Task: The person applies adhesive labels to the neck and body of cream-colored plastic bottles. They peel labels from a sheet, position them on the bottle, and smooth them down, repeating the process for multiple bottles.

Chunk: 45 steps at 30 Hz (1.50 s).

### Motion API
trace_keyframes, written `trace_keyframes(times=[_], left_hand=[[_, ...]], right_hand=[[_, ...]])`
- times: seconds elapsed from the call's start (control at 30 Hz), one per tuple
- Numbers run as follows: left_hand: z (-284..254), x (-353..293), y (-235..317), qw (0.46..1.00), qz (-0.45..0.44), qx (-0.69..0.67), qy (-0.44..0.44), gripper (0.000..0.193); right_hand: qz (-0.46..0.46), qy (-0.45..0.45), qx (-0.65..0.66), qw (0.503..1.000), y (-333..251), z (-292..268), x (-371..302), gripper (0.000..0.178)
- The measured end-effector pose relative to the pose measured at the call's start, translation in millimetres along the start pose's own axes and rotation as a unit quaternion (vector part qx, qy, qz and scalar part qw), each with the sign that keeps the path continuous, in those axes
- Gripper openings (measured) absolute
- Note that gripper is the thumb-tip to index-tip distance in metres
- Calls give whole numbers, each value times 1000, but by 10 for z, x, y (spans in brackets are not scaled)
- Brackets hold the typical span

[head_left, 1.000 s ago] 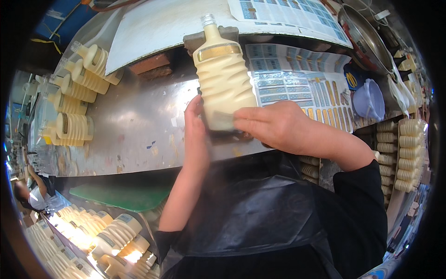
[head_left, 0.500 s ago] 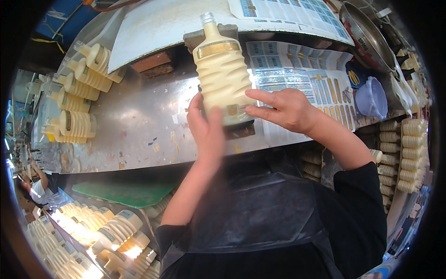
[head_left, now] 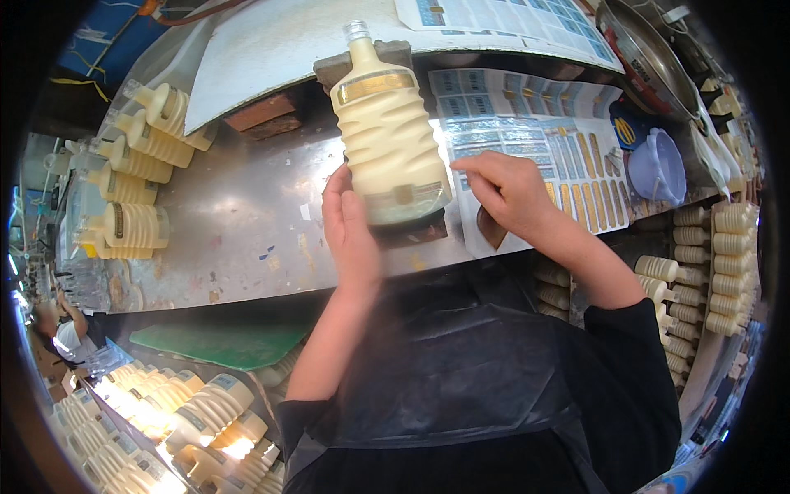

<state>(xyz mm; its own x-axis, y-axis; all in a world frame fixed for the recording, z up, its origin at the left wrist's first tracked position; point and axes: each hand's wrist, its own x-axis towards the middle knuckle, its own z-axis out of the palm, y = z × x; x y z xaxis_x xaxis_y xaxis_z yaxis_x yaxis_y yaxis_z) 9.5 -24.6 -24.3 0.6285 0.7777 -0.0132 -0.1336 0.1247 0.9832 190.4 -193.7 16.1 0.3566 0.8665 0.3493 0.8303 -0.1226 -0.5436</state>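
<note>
A cream bottle with wavy ridges, a clear neck and a gold band at its shoulder lies neck-away on a bench support. My left hand is at its lower left side, fingers against the edge and thumb toward the front. A label with a small gold mark sits near the bottle's base. Just off the bottle's right side is my right hand, index finger pointing toward it and the other fingers curled. A brown flat piece shows below those curled fingers, its upper part hidden by the hand.
Sheets of blue and gold labels lie at right, beside a lavender bucket and a metal pan. Similar bottles line the metal bench's left end. More bottles fill the lower left and shelves at right.
My right hand has drawn back from the bottle's label, its fingers now more curled. The brown piece has come into view below it. My left hand stays at the bottle's side.
</note>
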Motion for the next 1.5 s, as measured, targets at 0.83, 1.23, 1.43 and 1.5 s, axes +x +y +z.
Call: trace_keyframes(times=[0.83,1.23,1.43,1.5], left_hand=[[-5,-19,22,995,4,85,-47,63],[-3,-21,-115,989,41,137,-28,63],[4,-33,-57,982,50,178,-34,63],[5,-28,-48,983,45,177,-36,63]], right_hand=[[346,-86,219,908,-469,303,177,61],[309,-19,331,892,-260,500,55,65],[295,-11,369,881,-182,556,7,64],[285,-5,374,882,-157,572,-4,64]])
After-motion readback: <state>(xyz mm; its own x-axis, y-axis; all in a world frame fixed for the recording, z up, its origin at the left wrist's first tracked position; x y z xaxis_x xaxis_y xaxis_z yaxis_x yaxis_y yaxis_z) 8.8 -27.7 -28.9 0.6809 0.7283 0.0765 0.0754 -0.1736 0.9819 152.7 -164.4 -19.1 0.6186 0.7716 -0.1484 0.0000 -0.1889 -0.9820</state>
